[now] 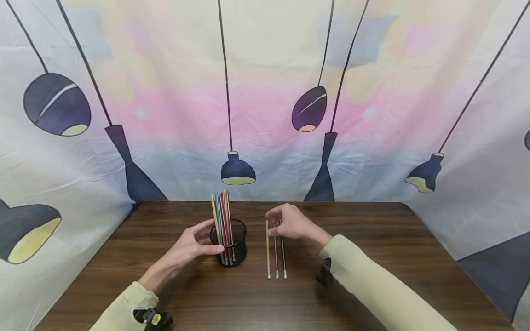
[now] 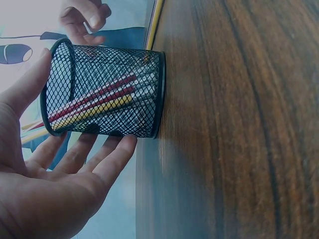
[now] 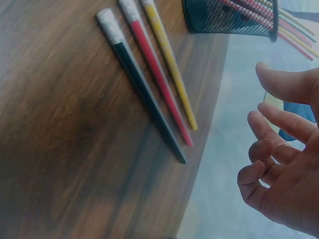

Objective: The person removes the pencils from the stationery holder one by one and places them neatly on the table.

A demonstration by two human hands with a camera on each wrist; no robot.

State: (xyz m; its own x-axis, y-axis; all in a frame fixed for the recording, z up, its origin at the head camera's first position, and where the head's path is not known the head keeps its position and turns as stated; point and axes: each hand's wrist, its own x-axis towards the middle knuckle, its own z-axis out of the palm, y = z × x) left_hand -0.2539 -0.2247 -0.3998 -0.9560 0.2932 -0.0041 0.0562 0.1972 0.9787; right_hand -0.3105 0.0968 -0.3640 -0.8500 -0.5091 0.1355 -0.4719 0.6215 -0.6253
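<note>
My left hand (image 1: 188, 248) holds a black mesh pencil cup (image 1: 239, 256) upright on the table, thumb on one side and fingers on the other, as the left wrist view also shows. Several pencils (image 1: 223, 216) of different colours lean inside the cup, their eraser ends down. To its right, a yellow pencil (image 3: 172, 67), a red pencil (image 3: 159, 77) and a black pencil (image 3: 149, 103) lie side by side, erasers towards me. Above their far ends hovers my right hand (image 1: 293, 223), fingers loosely bent, nothing between them; a gap separates it from the pencils in the right wrist view.
Everything stands on a dark brown wooden table (image 1: 356, 294). A cloth backdrop (image 1: 265, 105) printed with hanging lamps encloses the table's back and sides. Each sleeve carries a small black wrist device.
</note>
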